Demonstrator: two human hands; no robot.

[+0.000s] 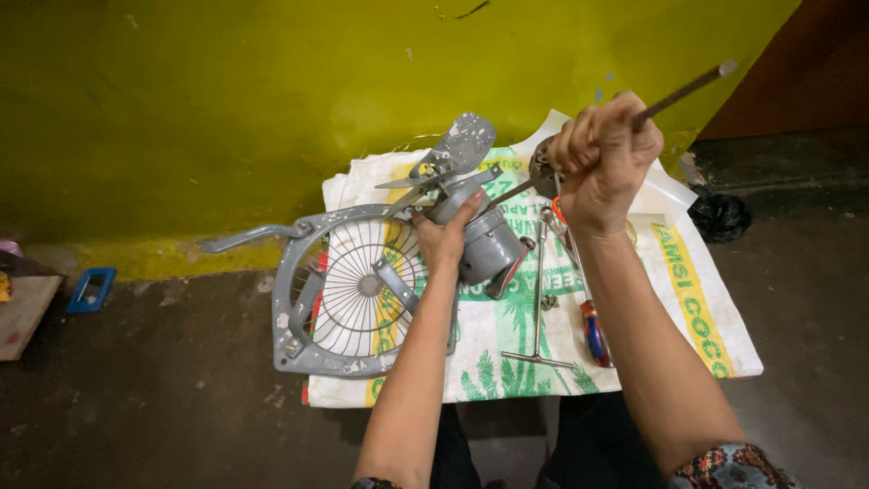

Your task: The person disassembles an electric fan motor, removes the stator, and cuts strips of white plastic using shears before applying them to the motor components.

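Woven plastic sack (697, 299) spread flat on dark floor against yellow-green wall, serving as ground sheet. Rectangular, white ground. Printed band in yellow with green lettering along right edge; second yellow band near left side. Green palm-tree motifs along near edge, green lettering across middle, partly covered by metal parts and tools. Far corners slightly curled up against wall. Small black plastic bag (720, 217) bunched on floor just beyond sack's right corner.
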